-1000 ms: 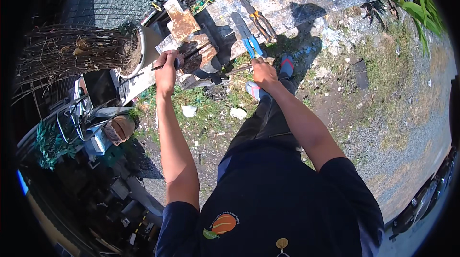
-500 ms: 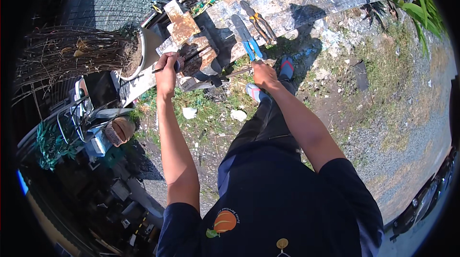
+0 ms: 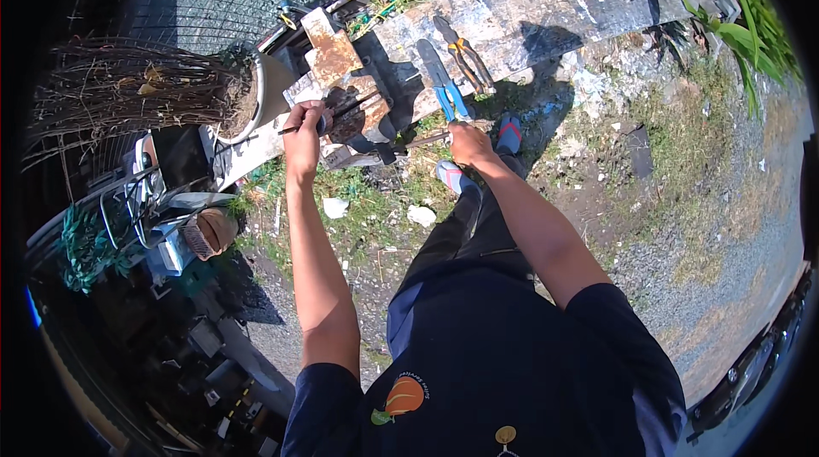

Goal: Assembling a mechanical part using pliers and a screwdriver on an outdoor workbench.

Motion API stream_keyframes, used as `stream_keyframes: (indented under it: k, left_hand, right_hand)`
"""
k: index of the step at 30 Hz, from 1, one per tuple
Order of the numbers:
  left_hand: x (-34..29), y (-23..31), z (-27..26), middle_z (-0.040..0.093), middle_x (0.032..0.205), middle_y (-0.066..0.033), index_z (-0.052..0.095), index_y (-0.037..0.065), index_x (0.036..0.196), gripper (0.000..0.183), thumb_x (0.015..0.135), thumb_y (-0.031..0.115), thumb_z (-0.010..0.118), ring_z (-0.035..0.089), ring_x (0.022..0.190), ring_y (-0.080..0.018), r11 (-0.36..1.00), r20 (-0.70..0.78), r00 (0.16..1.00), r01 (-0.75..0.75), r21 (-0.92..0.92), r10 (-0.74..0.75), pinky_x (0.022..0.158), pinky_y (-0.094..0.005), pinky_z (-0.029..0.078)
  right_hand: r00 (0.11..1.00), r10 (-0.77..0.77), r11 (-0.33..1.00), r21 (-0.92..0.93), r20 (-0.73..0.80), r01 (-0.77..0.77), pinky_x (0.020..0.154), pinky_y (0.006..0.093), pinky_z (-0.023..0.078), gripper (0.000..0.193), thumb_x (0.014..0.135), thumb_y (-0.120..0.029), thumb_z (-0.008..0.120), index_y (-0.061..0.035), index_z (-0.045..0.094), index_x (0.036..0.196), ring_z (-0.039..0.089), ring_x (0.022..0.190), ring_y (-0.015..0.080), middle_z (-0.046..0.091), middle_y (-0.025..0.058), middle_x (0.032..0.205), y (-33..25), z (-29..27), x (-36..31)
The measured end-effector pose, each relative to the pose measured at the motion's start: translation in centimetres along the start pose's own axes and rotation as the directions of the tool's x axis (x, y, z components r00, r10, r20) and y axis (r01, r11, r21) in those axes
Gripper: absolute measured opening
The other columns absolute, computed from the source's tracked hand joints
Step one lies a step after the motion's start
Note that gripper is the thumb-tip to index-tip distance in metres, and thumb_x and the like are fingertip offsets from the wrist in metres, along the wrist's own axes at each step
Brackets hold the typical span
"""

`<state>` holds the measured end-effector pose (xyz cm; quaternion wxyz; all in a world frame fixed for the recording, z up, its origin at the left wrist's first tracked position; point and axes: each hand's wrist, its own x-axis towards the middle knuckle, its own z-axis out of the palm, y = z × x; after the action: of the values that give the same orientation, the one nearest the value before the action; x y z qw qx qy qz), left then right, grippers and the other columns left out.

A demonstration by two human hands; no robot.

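Outdoors, harsh sun, hard shadows. Person stands at a weathered concrete ledge (image 3: 546, 5) with a rusty bench vise (image 3: 345, 86) mounted at its near end.

Risks, as I judge them:
- The thin metal rod (image 3: 341, 112) runs through the vise area with a hand on each end; if the clamp is loose, the rod could twist or spring out and rap the knuckles
- Left hand (image 3: 304, 135) sits just beside the rusted vise body; a slip would drag skin across flaking metal
- Blue-handled pliers (image 3: 441, 78) and orange-handled pliers (image 3: 463, 51) lie loose on the ledge just past the right hand (image 3: 468, 144); a jolt could knock them off toward the shoe (image 3: 509, 130) below
- Footing is rough grass and gravel (image 3: 682, 227), scattered with litter

Fingers:
- Left hand wrapped tight round the rod's left end, fist closed, a dark stub poking out to the left
- Right hand closed over the other end, near the ledge edge; the grip reads narrow and firm, though the fingertips are hidden beneath the hand and I cannot tell exactly what they press on

Rod lies roughly level, between the two fists, crossing the front of the vise
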<state>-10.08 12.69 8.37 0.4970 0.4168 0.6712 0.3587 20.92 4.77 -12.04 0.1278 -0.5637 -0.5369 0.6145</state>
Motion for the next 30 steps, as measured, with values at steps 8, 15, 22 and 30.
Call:
stream_keyframes:
  k: [8, 15, 22, 30]
  left_hand:
    - [0.6, -0.8, 0.9, 0.071, 0.09, -0.0054, 0.07, 0.004, 0.107, 0.016, 0.103, 0.014, 0.059, 0.059, 0.079, -0.0115, 0.998, 0.004, 0.999, -0.052, -0.038, 0.052, 0.078, -0.023, 0.045]
    - [-2.8, 0.1, 2.0, 0.068, 0.111, -0.0121, 0.063, 0.003, 0.123, 0.023, 0.103, 0.013, 0.058, 0.06, 0.093, -0.0169, 0.993, -0.169, 0.981, -0.104, -0.056, 0.093, 0.086, -0.0278, 0.046]
    - [-11.6, -4.7, 7.8, 0.063, 0.11, -0.0127, 0.058, 0.002, 0.123, 0.022, 0.104, 0.013, 0.056, 0.057, 0.095, -0.0194, 0.985, -0.702, 0.692, -0.142, 0.097, 0.169, 0.089, -0.0319, 0.047]
    - [-4.1, -15.8, 26.4, 0.067, 0.095, -0.0132, 0.063, 0.001, 0.115, 0.024, 0.103, 0.021, 0.058, 0.063, 0.082, -0.0242, 0.943, -0.374, 0.927, 0.153, 0.297, -0.033, 0.078, -0.0364, 0.053]
  right_hand:
    - [0.989, -0.034, 0.862, -0.505, -0.142, -0.043, 0.067, 0.0487, 0.056, 0.038, 0.087, -0.004, 0.06, -0.0041, 0.061, 0.125, 0.072, 0.08, 0.0363, 0.072, 0.0179, 0.091, 0.4, 2.5, 0.6]
    - [0.995, 0.006, 0.901, -0.432, -0.102, -0.05, 0.077, 0.0532, 0.056, 0.033, 0.087, 0.0, 0.057, -0.0043, 0.064, 0.119, 0.072, 0.088, 0.0434, 0.074, 0.0221, 0.101, -1.3, 0.8, -1.5]
    - [0.937, -0.068, 0.913, -0.401, -0.343, -0.08, 0.073, 0.053, 0.056, 0.034, 0.087, -0.005, 0.059, -0.0085, 0.065, 0.12, 0.072, 0.086, 0.0444, 0.076, 0.0196, 0.099, -2.1, -7.1, -2.3]
    - [0.996, -0.034, 0.937, -0.349, -0.079, 0.004, 0.075, 0.0521, 0.055, 0.031, 0.09, -0.013, 0.061, -0.0046, 0.066, 0.119, 0.07, 0.086, 0.0469, 0.076, 0.0203, 0.1, -0.8, -10.3, 6.2]
